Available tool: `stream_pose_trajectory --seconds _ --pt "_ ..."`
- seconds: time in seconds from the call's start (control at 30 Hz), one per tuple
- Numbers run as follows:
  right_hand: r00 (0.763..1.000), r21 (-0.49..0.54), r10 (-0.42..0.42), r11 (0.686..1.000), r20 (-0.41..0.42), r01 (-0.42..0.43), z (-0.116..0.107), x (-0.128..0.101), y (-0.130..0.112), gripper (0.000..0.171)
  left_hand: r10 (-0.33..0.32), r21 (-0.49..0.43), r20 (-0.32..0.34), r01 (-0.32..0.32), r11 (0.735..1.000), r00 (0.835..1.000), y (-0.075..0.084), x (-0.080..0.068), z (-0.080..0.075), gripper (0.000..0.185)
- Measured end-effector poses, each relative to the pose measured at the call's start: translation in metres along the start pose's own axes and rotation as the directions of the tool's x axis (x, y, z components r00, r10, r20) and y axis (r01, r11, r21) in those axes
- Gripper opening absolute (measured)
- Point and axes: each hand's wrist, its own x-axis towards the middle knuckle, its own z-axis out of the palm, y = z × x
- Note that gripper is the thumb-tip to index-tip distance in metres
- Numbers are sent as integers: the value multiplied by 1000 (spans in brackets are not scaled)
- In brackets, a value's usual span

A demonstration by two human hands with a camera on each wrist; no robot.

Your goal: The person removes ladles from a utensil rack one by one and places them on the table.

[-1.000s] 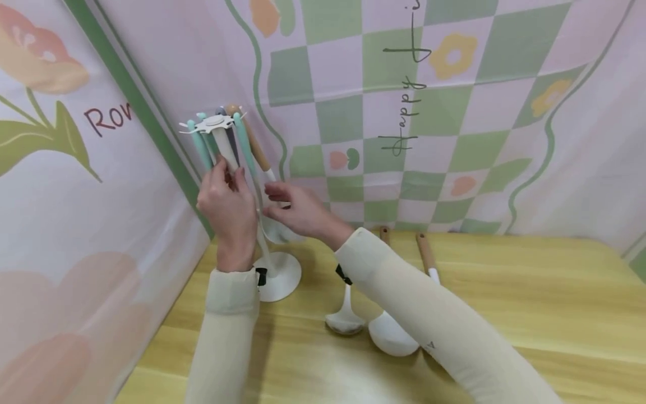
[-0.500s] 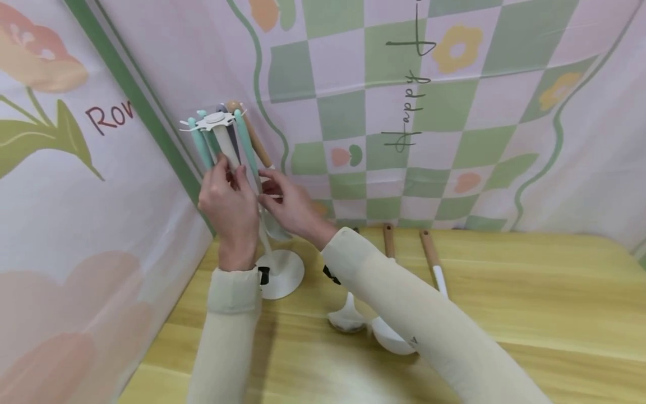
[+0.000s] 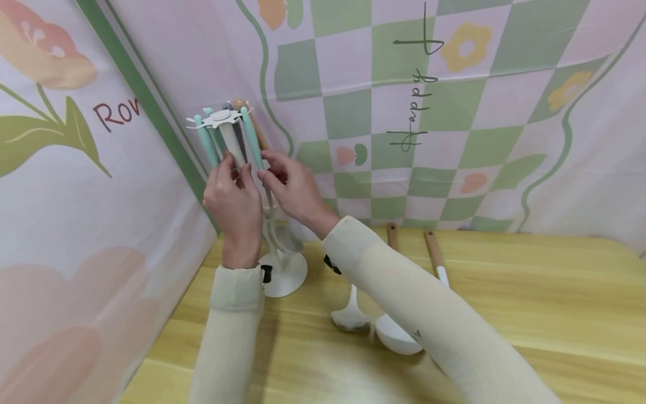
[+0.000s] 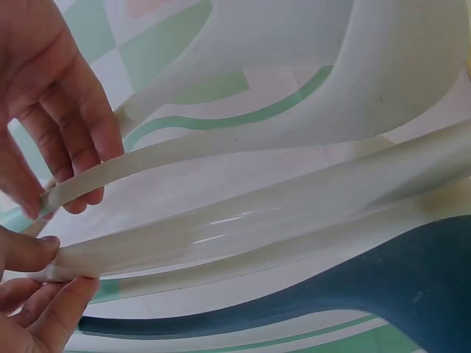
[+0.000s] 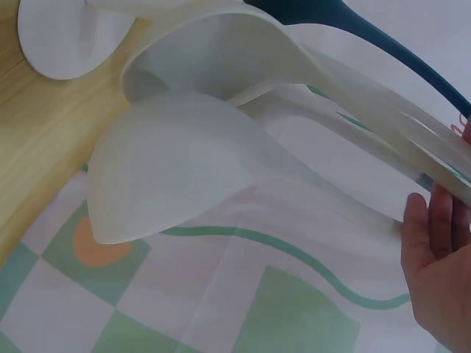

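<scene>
Standing off to the side here; biggest thing around the hands is the wooden table (image 3: 530,292), running out under and to the right of both forearms, with a floral checkered backdrop (image 3: 454,112) hung up behind the fingers; next down is the white utensil stand (image 3: 228,119), its round base (image 3: 285,272) sitting on the table just below the left wrist and its hook disc up above both sets of fingertips, with mint-handled, dark and wood-handled utensils hanging off it; the left hand (image 3: 234,205) is up at the stand, fingers curled and pinching the white post or a white handle there, can't tell which from the head view; the left wrist view shows its fingertips (image 4: 44,254) pressed onto a pale shaft; the right hand (image 3: 292,191) is right beside it, fingers bent and pinching the thin handle of a white ladle (image 5: 176,176) that hangs among the others, bowl dangling below that hand near the stand's base; smaller stuff: two white spoons with wood handles (image 3: 388,331) lie on the table under the right forearm, well below the hands.
</scene>
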Motion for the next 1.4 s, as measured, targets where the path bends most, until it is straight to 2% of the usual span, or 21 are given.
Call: stream_pose_trajectory --seconds 0.13,0.37,0.57,0.93,1.23,1.4 --pt "1000 -2 16 1000 11 -16 -3 2 -2 40 3 6 9 -3 1000 1000 1 1 -1 34" --pt "992 31 121 992 37 -122 -5 3 -11 34 4 14 27 -4 1000 1000 1 3 -1 34" --pt "994 61 103 993 29 -104 -5 4 -12 30 -6 8 28 6 1000 1000 0 4 -2 32" --pt "995 50 99 994 -7 -99 -9 2 -15 29 -13 15 41 12 1000 999 1 2 -3 32" --pt "988 -2 151 989 20 -151 -13 6 -20 30 -14 22 48 13 1000 999 1 1 -3 34" --pt "991 24 132 991 16 -132 -15 14 -28 33 -23 20 51 22 1000 998 2 0 -3 34"
